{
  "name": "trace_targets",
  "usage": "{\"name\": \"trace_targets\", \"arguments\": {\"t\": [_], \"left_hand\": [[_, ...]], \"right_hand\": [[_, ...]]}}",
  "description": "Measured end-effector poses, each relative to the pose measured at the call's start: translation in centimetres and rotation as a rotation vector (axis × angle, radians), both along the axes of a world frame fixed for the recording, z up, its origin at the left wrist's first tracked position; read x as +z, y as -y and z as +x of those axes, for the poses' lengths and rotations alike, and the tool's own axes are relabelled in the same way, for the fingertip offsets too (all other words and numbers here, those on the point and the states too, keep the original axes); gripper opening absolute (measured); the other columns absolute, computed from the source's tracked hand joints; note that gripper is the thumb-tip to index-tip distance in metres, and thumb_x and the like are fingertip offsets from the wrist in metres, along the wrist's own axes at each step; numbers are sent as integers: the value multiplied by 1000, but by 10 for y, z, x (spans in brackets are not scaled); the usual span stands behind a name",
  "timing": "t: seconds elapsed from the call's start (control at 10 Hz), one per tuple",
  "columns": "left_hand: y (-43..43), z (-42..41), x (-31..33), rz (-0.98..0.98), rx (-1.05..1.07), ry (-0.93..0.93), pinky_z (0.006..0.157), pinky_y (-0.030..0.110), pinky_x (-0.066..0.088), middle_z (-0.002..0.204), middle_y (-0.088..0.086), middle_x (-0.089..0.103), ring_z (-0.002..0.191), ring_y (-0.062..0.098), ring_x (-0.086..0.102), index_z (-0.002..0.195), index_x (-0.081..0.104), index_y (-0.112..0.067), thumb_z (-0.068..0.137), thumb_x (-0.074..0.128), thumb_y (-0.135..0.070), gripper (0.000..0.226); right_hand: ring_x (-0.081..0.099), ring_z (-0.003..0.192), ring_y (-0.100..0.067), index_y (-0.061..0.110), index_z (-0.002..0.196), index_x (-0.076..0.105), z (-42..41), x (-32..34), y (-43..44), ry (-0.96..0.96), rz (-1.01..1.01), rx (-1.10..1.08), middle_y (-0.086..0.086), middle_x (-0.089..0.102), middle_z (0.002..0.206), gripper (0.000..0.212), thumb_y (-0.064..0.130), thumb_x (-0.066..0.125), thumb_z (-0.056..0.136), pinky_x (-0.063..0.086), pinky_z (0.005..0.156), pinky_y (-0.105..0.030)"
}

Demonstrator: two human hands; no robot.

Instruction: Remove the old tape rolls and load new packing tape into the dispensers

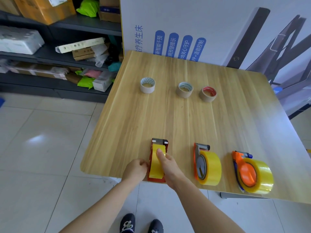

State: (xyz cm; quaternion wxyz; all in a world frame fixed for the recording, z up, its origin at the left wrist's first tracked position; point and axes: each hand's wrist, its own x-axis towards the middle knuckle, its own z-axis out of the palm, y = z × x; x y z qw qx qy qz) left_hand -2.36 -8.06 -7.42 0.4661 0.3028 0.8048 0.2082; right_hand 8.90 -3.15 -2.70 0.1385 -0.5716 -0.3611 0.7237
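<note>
Three dispensers line the desk's [168, 118] near edge, and the red dispenser [156, 180] on the left has both hands on it. The left hand [134, 170] curls its grip against the left wall. The right hand [170, 167] clamps the right side, thumb flat on the yellow roll [155, 167]. Careful: it sits right at the desk's lip, so a hard tug could slide it off. That thumb also points toward the cutter end.
</note>
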Motion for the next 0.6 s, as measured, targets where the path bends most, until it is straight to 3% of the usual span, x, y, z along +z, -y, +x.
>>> {"name": "trace_targets", "arguments": {"t": [0.1, 0.2, 0.4, 0.5, 0.6], "left_hand": [[1, 3, 13, 226, 67, 120, 66, 32, 43, 77, 7, 60, 75, 22, 55, 80, 61, -7, 95, 40, -31, 35], [5, 9, 25, 291, -83, 88, 59, 27, 31, 66, -5, 44, 64, 11, 41, 69, 45, -19, 100, 40, -32, 35], [-2, 2, 35, 209, -191, 16, 56, 30, 24, 58, -4, 32, 56, 12, 31, 61, 35, -19, 100, 41, -30, 41], [-9, -6, 43, 117, -260, -70, 55, 29, 28, 60, -3, 40, 58, 14, 39, 61, 41, -19, 97, 45, -34, 39], [-15, -15, 61, 68, -347, -241, 67, 29, 42, 83, 5, 66, 81, 22, 61, 83, 65, -15, 94, 50, -34, 27]], "right_hand": [[49, 126, -23, 19, 137, 43, 0, 0, 0, 167, 133, 100, -7, 48, 143, 51, 52, 34, 100, 42, 105, -37], [33, 142, -25, 9, 151, 26, -1, -6, -4, 237, 179, 183, -10, 34, 155, 67, 54, 26, 101, 30, 111, -38], [33, 141, -28, 6, 150, 26, 1, -5, -11, 381, 229, 355, -13, 35, 154, 74, 59, 25, 99, 31, 112, -40], [40, 137, -30, 7, 148, 31, 7, 2, -14, 453, 251, 416, -14, 42, 149, 73, 60, 27, 98, 35, 112, -41], [52, 124, -30, 9, 138, 43, 16, 17, -18, 622, 413, 460, -13, 55, 136, 59, 52, 38, 98, 44, 103, -42]]}}
